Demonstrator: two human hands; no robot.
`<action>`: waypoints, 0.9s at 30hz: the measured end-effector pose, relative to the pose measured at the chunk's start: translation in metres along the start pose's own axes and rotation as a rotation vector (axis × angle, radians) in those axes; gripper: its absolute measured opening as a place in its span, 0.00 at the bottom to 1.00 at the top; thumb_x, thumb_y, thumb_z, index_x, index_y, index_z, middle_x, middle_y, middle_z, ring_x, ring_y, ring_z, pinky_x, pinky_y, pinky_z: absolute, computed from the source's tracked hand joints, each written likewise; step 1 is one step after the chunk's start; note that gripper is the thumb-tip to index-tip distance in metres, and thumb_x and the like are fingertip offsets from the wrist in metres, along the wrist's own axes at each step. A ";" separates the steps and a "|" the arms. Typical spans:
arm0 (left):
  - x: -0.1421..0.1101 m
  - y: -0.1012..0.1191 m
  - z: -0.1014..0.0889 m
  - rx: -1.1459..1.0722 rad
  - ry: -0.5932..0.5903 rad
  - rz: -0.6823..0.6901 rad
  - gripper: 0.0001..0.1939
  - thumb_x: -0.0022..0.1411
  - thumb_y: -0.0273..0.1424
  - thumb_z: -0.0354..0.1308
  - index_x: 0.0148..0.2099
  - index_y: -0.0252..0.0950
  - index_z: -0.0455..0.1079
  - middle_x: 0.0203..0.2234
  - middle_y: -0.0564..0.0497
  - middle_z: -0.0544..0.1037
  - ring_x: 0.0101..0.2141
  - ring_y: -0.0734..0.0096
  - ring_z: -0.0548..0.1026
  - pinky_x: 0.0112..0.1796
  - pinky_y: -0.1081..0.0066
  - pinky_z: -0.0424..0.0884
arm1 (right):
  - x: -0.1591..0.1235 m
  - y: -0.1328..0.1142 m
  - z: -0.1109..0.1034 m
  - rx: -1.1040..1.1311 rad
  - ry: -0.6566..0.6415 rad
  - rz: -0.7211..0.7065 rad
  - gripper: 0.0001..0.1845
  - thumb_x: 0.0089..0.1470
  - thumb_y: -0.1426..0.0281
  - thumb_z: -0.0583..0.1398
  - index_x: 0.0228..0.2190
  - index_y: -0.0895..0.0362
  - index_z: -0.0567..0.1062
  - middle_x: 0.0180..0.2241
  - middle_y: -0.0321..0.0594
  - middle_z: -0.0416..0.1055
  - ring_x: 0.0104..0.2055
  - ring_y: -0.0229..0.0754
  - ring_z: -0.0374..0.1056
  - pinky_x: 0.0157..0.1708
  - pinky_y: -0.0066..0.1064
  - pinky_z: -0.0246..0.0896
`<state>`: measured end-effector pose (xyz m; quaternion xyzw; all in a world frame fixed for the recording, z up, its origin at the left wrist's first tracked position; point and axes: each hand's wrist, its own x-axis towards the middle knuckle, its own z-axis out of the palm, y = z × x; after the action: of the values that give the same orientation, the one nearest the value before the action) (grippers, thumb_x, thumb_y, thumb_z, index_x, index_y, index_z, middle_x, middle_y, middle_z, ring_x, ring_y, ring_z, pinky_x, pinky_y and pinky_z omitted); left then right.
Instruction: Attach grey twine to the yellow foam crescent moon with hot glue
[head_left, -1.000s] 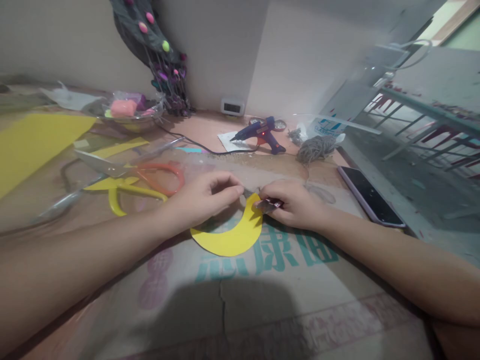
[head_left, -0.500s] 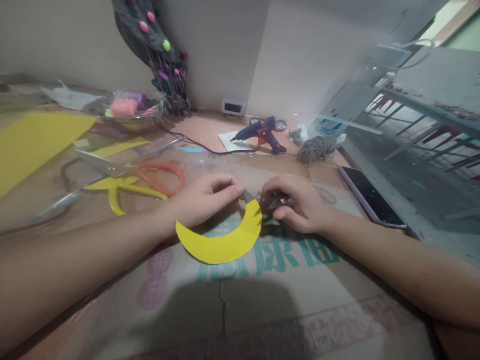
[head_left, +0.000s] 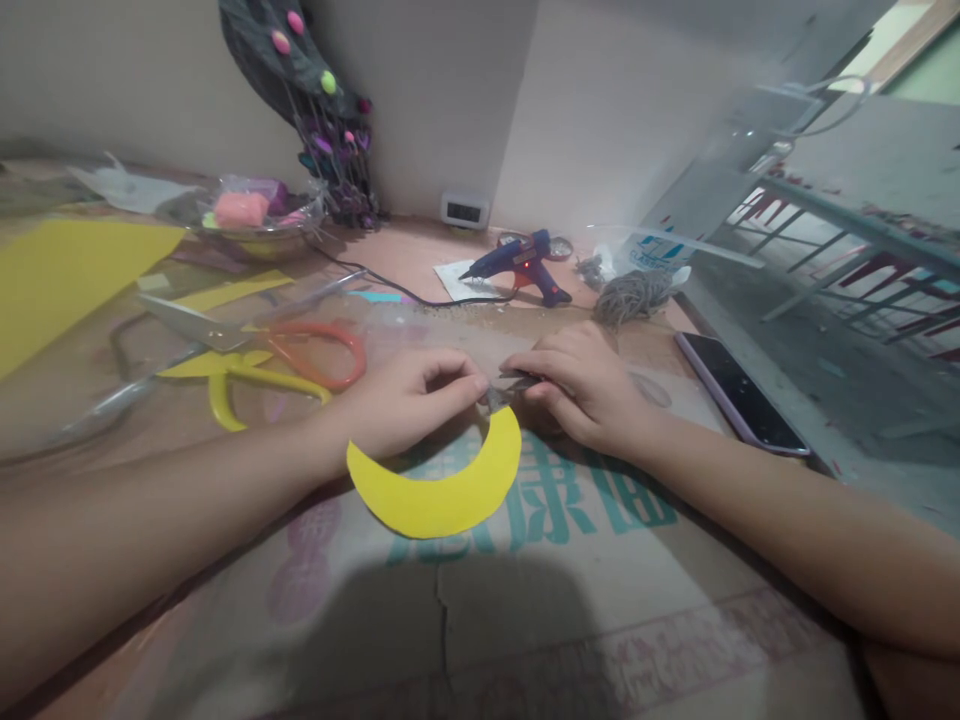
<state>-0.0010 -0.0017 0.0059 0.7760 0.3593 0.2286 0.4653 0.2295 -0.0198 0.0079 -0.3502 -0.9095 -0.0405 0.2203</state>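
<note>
A yellow paper crescent point(head_left: 442, 505) hangs from my left hand point(head_left: 427, 400), its near tip free and its upper right tip pinched between thumb and finger. Dark grey material covers that pinched tip. From there a dark grey strip point(head_left: 516, 380) runs to my right hand point(head_left: 581, 385), whose thumb and fingers are closed on it. Whether the strip is paper or cloth I cannot tell. Both hands are just above the printed cardboard point(head_left: 525, 600).
Orange-handled scissors point(head_left: 352, 355) and yellow-handled scissors point(head_left: 221, 400) lie left, near yellow paper point(head_left: 67, 280). Behind are a glue gun point(head_left: 517, 260) with its cord, a bowl point(head_left: 259, 245) of wrapped clay-like lumps and grey yarn point(head_left: 634, 295). A phone point(head_left: 739, 395) lies right.
My right hand has shifted left and turned, bringing its fingertips close to the crescent's grey tip; the strip now shows between my hands. My left hand keeps its pinch.
</note>
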 end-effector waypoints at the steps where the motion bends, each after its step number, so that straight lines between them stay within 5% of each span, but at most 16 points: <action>1: 0.000 0.000 0.000 0.005 0.002 -0.004 0.15 0.63 0.40 0.50 0.31 0.35 0.70 0.22 0.56 0.72 0.24 0.75 0.68 0.27 0.75 0.64 | 0.000 0.000 0.000 -0.002 -0.016 -0.002 0.19 0.65 0.61 0.48 0.45 0.57 0.73 0.34 0.42 0.72 0.36 0.43 0.63 0.38 0.38 0.48; 27: -0.001 -0.002 0.000 0.062 -0.002 0.013 0.16 0.64 0.40 0.49 0.34 0.36 0.72 0.26 0.54 0.75 0.28 0.72 0.70 0.30 0.74 0.65 | 0.002 0.003 0.003 0.025 0.022 -0.049 0.17 0.63 0.62 0.52 0.43 0.57 0.76 0.30 0.42 0.71 0.32 0.41 0.63 0.34 0.35 0.53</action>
<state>-0.0025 -0.0016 0.0042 0.7927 0.3607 0.2195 0.4398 0.2292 -0.0158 0.0053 -0.3245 -0.9157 -0.0387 0.2337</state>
